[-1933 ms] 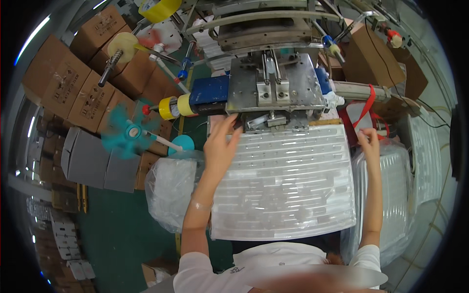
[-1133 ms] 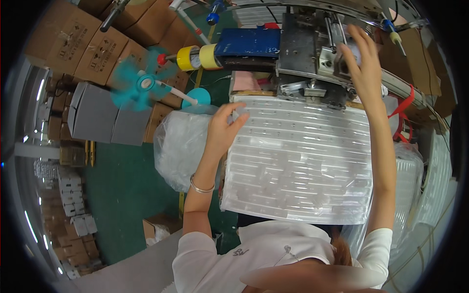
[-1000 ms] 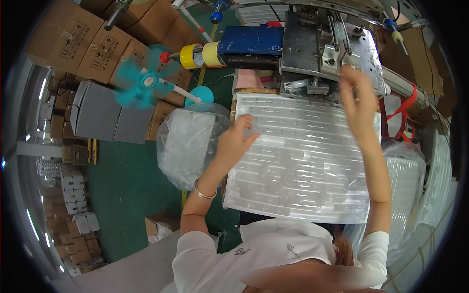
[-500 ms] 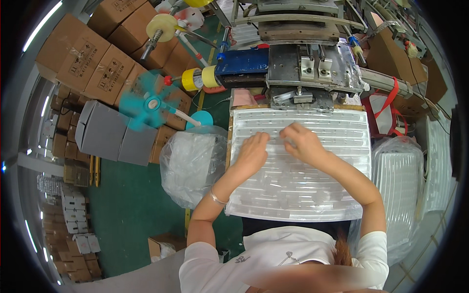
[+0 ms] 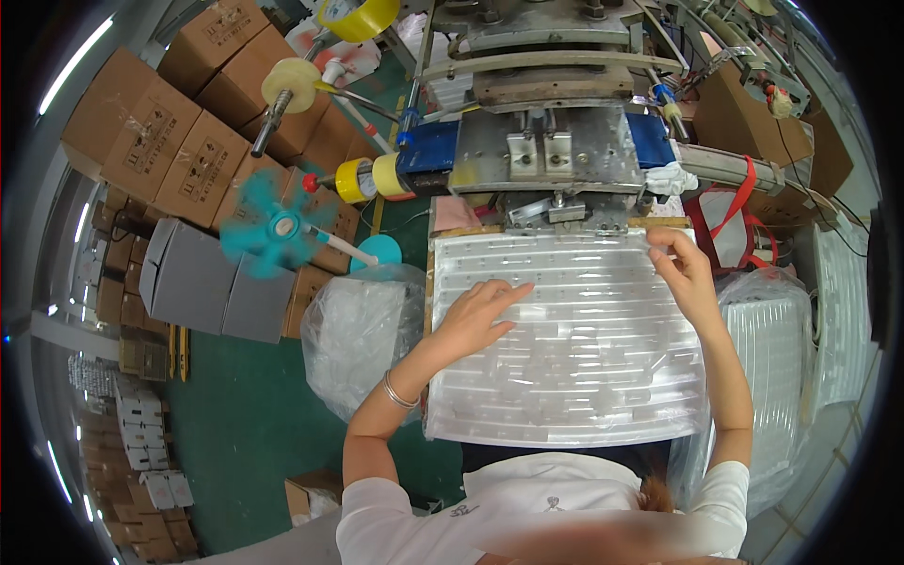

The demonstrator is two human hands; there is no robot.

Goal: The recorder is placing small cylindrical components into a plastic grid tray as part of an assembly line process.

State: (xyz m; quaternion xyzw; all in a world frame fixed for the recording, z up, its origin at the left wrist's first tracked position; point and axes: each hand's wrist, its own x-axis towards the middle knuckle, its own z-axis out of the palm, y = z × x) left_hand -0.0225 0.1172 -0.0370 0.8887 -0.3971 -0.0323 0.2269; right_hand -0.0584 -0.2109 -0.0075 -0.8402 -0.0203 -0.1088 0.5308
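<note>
Since approx. half a sec. ago my right hand (image 5: 686, 275) has swung out from the sheet's centre to its far right corner; my left hand (image 5: 476, 317) has stayed near the middle-left. Left hand: flat, fingers spread, palm down on the clear plastic sheet (image 5: 570, 344). Right hand: fingers curled at the sheet's far edge, touching it; cannot tell whether it pinches the edge.

Sheet: ribbed, see-through, lies flat on the work surface in front of me, far edge just under the metal machine (image 5: 546, 141). Machine w/ blue block at back, yellow tape rolls (image 5: 369, 179) at its left.

Room: green floor (image 5: 245, 424) at left; teal fan (image 5: 273, 228) beside grey boxes (image 5: 202, 282); brown cartons (image 5: 179, 122) stacked beyond. Clear bag (image 5: 363, 330) just left of the sheet. At right, bagged stack of sheets (image 5: 777, 348), red strap (image 5: 730, 221) near it.
</note>
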